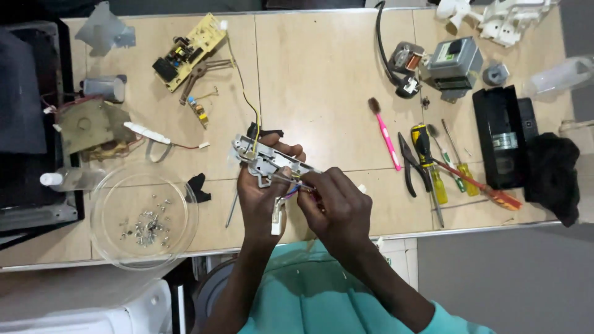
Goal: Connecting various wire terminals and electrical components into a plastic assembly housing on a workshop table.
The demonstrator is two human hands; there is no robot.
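Head view: left hand (263, 195) clasps a grey plastic bracket (272, 159); right hand (334, 207) pinches its coloured wires (296, 185). Left of the grip, a clear glass dish (108, 192) holds small screws (145, 226). Far right lies a black box (501, 139) with a pale label.

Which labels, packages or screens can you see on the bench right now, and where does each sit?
Label on the grey metal box: far right of the table, a pale rectangular sticker on its top face.
Label on the black casing: right edge, a small light strip across its middle.
No packages or screens show.
The left hand and right hand hold a grey bracket with no label visible.
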